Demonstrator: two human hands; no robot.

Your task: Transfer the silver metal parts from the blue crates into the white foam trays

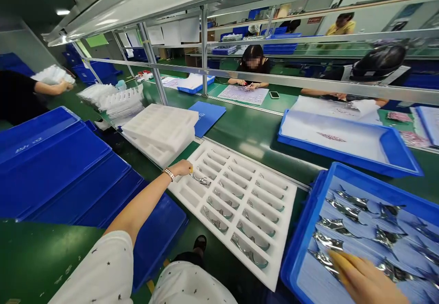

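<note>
Carefully pinched by the fingers (190, 169) of the left hand (180, 168), a curved silver piece (199, 179) sits just above the far left end of the white foam tray (286, 208). The grip is narrow and at one end of the piece, which leaves its curve free and seems the easier way to line it up with a slot. Matching pieces lie in rows of slots across the tray, while some slots along its left edge look empty. To the tray's right, the right hand (368, 281) reaches into a blue bin (363, 180) of foil-bright pieces on blue sheets; its yellow-tipped fingers (343, 262) are low among them, but whether they hold one cannot be told. Left of the tray lie long blue crates (65, 167), and beyond it stacked white foam trays (159, 128) sit on the green bench (240, 135). Nothing blocks the left hand; the bin's rim stands between the right hand and the tray.
</note>
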